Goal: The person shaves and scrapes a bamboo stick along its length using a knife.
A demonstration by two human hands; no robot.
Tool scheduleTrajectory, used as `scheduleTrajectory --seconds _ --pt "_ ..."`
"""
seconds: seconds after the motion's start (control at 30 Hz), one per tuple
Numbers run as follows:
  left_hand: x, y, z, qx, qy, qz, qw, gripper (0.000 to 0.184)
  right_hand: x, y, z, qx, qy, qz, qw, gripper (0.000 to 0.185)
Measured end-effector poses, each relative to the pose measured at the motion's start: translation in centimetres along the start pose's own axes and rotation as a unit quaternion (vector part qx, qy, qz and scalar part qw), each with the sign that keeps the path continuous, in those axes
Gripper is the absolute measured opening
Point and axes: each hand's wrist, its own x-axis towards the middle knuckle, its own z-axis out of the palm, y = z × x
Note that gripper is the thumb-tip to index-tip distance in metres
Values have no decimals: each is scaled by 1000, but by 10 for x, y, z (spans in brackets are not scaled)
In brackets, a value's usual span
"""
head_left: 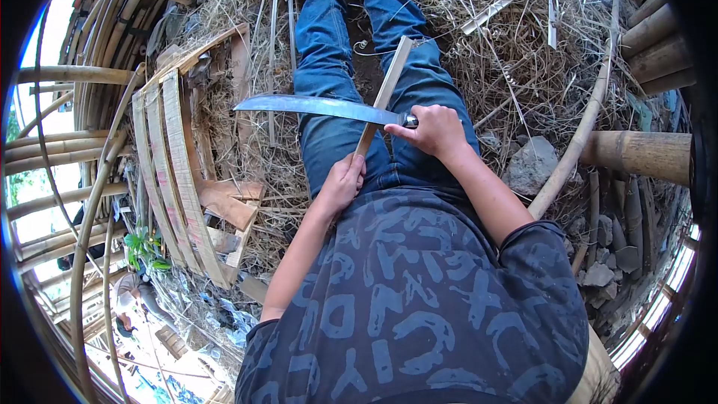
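My right hand (436,132) is closed around the dark handle of a machete (321,107), whose long, slightly curved blade points left over my thighs. The blade lies across a narrow bamboo strip (390,88), close to the handle end. Low on that strip, near my lap, my left hand (342,182) grips it with wrapped fingers. The strip slants up and away to the right between my legs. Whether the edge bites into the strip I cannot tell.
Shavings (516,60) cover the ground around my legs. A wooden slatted crate (168,172) stands at left. At right are a rock (532,164), a curved bamboo pole (580,138) and a thick bamboo post (639,155). Another person (134,295) is at lower left beyond the bamboo railing.
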Motion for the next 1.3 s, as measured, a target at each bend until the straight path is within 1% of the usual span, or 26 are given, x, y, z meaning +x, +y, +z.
scheduleTrajectory --seconds 0.1,0.17,0.23,0.33,0.37,0.43,0.5,0.6,0.67,0.77,0.83,0.87,0.93,1.07,1.13,1.2,1.3 --pt "-1 -4 2 26 14 21 999 34 -2 -1 0 -20 0 10 1000 86" --pt "-3 -5 2 43 26 33 998 34 -2 1 2 -10 26 -1 1000 86" --pt "-6 -2 4 92 40 58 993 33 -3 4 4 -9 30 -4 1000 86" --pt "-12 -1 6 88 47 72 992 32 -5 5 9 -14 45 -6 999 86" --pt "-14 -1 6 87 48 70 993 32 -6 4 10 -18 56 -4 998 85" --pt "-19 -1 3 69 42 23 996 31 -6 2 11 -25 51 -6 998 85" --pt "-24 -1 2 57 40 19 997 30 -7 1 11 -32 47 -7 998 85" --pt "-35 -3 -1 32 41 0 999 30 -2 1 8 -36 47 8 998 84" --pt "-42 -3 -4 19 44 -18 999 30 2 0 5 -3 42 45 998 84" --pt "-47 -3 -6 24 49 -9 998 31 -1 -3 6 -23 36 30 999 82" --pt "-49 -10 -11 17 24 -30 999 31 -3 -3 5 -34 39 21 998 81" --pt "-49 -13 -11 17 25 -30 999 31 -3 -3 5 -37 30 11 999 80" --pt "-48 -16 -11 17 11 21 1000 28 -2 -5 4 -38 23 0 999 79" --pt "-44 -5 -11 -3 5 -5 1000 27 -4 -7 -2 -15 21 -8 1000 77" --pt "-38 1 -15 -21 -13 -34 999 27 -2 -8 -8 -7 16 -5 1000 77" --pt "-25 3 -14 -24 -24 -21 999 27 -1 -6 -14 29 7 8 1000 77" --pt "-5 15 -5 -24 -34 4 999 27 7 6 -18 48 7 17 999 76"
